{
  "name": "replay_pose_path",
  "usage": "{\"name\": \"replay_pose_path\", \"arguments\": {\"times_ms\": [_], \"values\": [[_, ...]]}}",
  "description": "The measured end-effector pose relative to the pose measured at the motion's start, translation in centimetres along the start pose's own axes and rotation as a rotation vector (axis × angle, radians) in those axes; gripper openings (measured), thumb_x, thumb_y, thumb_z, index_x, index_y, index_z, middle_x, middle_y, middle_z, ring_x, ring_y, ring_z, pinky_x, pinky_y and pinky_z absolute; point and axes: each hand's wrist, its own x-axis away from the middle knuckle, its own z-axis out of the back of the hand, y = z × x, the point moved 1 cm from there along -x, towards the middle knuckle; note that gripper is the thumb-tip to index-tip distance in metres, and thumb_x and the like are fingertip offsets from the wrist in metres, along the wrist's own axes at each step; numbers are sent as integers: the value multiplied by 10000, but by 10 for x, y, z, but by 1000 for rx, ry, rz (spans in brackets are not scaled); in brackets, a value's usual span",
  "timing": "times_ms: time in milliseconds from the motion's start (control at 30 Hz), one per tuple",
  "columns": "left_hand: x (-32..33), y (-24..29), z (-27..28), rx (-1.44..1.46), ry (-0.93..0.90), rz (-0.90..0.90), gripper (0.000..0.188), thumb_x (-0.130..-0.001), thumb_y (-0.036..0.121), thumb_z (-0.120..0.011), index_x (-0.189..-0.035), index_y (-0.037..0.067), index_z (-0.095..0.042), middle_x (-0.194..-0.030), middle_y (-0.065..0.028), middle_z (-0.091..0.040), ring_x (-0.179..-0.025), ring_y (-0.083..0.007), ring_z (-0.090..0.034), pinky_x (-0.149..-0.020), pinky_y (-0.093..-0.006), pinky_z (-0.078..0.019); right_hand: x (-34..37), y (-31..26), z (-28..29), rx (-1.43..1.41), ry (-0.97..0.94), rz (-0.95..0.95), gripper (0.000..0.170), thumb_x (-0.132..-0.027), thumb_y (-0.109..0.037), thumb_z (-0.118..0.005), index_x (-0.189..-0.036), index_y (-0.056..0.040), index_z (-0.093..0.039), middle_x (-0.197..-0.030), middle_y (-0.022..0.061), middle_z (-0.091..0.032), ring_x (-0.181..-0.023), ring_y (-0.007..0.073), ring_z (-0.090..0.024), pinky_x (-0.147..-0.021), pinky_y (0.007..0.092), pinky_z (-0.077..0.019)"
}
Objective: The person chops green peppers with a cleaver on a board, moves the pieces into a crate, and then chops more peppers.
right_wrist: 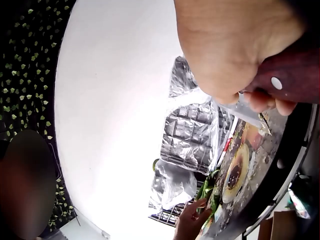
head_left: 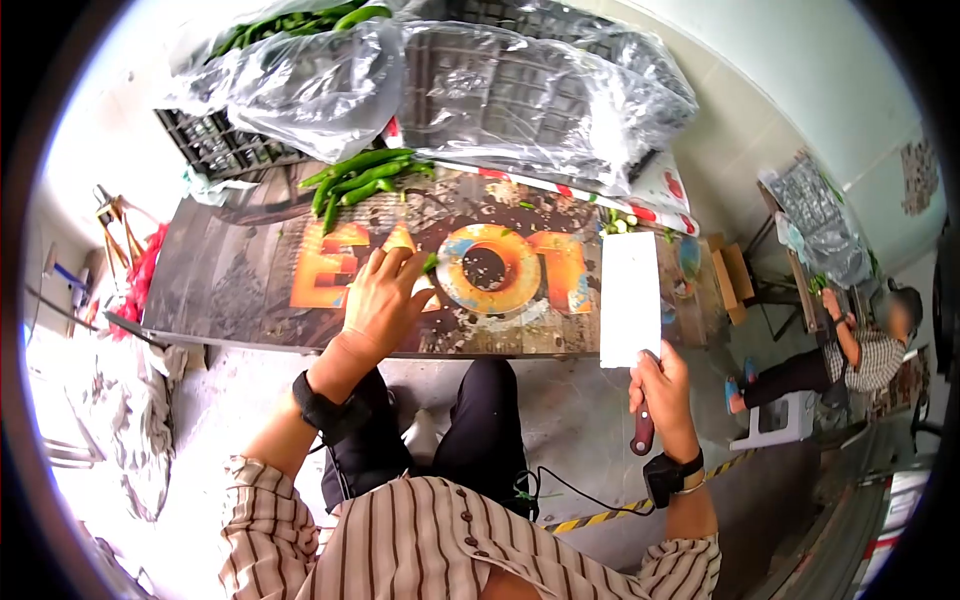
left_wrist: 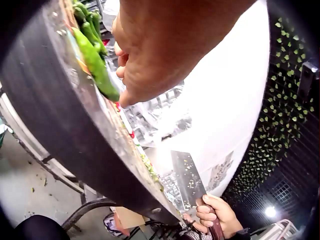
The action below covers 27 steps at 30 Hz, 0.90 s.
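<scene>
My left hand [head_left: 380, 308] is over the middle of the table, its fingers pointing down and its thumb out to the right. It pinches a long green pepper [left_wrist: 94, 62] near one end, close over the tabletop; in the head view a green tip shows by the fingers and the hand covers most of the rest. My right hand [head_left: 664, 385] grips the dark red handle of a cleaver [head_left: 631, 295] at the table's front right. Its broad blade points away from me, with small bits stuck to it in the left wrist view. Several green peppers [head_left: 360, 182] lie in a pile beyond my left hand.
Behind the pile stand black crates lined with clear plastic [head_left: 500, 90], one holding more peppers [head_left: 290, 30]. Cut pieces [head_left: 618, 222] lie at the table's right end. A cardboard box [head_left: 733, 275] stands beyond it. Another person [head_left: 865, 350] sits at the right.
</scene>
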Motion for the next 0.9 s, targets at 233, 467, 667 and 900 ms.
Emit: {"name": "replay_pose_path", "arguments": {"times_ms": [233, 467, 667, 900], "values": [[8, -30, -16, -3, 42, 42, 306, -732, 64, -628, -1038, 73, -615, -984, -72, -580, -935, -280, -526, -828, -351, -454, -22, -16, -46, 6, -152, 52, 95, -937, -109, -512, -936, -16, -489, -627, 5, -468, -432, 69, -462, -382, 232, -403], [21, -23, -12, 184, 143, -114, 203, -714, 14, -623, -908, 70, -648, -897, -45, -595, -862, -257, -572, -739, -344, -487, -28, -47, -82, 105, -189, 285, 79, -943, -91, -497, -957, -13, -492, -648, -11, -469, -461, 41, -425, -423, 207, -369], [35, -23, -14, 219, 157, -53, 178, -713, 39, -643, -889, 65, -647, -908, -42, -610, -845, -237, -590, -743, -331, -492, -48, -41, -112, 501, -363, 371, 100, -921, -72, -519, -903, 4, -457, -664, 81, -516, -548, 119, -486, -504, 312, -411], [38, -25, -14, 224, 200, -41, 169, -709, 47, -644, -874, 84, -650, -885, -26, -629, -848, -223, -611, -741, -321, -500, -60, -58, -163, 706, -460, 583, 121, -893, -55, -528, -886, 12, -427, -725, 210, -594, -663, 395, -592, -565, 417, -444]]}}
